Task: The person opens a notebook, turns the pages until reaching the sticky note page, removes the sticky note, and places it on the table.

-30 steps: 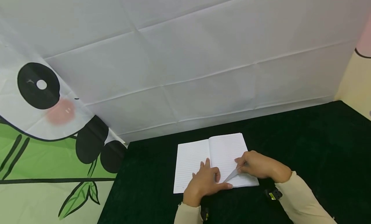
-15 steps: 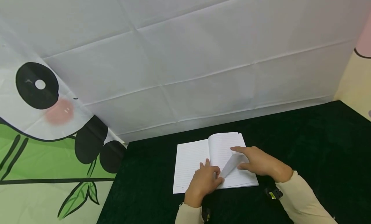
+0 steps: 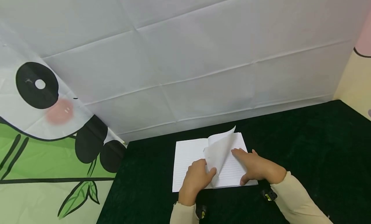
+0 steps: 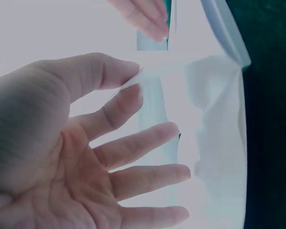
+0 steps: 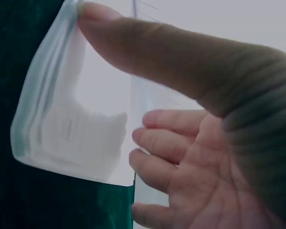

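An open lined notebook (image 3: 184, 153) lies on the dark green cloth. One page (image 3: 217, 151) stands up from it, curled and leaning to the left, with its top corner pointing up. My left hand (image 3: 196, 178) pinches this page near its lower edge between thumb and index finger; in the left wrist view the other fingers (image 4: 150, 182) spread out straight. Over the right-hand side of the notebook lies my right hand (image 3: 257, 166), fingers extended at the lined sheet and thumb (image 5: 148, 47) by the lower edge. Part of the left page is hidden behind the raised sheet.
Dark green cloth (image 3: 304, 143) covers the table on both sides of the notebook. Behind it rises a creased white backdrop (image 3: 203, 72), with a cartoon print (image 3: 58, 111) at the left. Each wrist carries a small black camera (image 3: 269, 194).
The page has swung up and over to the left, out of my right hand. My left hand now pinches it and has shifted slightly left; my right hand has flattened onto the right side.
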The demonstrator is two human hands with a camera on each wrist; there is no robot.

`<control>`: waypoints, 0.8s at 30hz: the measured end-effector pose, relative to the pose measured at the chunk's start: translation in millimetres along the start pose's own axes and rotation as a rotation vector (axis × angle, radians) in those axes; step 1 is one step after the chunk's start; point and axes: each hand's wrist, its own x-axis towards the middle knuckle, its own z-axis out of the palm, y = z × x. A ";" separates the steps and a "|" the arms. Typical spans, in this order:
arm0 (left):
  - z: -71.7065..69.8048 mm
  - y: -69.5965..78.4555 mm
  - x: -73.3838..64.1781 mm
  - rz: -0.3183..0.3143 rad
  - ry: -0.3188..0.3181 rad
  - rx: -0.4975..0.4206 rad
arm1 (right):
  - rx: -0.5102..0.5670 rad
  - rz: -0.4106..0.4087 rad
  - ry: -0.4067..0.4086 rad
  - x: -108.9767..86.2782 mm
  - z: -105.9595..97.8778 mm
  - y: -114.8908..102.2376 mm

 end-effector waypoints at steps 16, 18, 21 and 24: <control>-25.3 -9.3 -3.9 -0.052 0.294 0.069 | -0.028 0.023 -0.056 0.2 3.2 1.2; -32.1 -10.0 -7.3 -0.066 0.280 0.059 | -0.027 0.027 -0.056 -0.1 3.4 0.6; -40.9 -12.3 -12.1 -0.088 0.248 0.026 | -0.035 0.029 -0.059 0.5 3.4 0.5; -47.2 -15.8 -16.5 -0.102 0.200 0.024 | -0.032 0.039 -0.061 0.9 2.9 0.6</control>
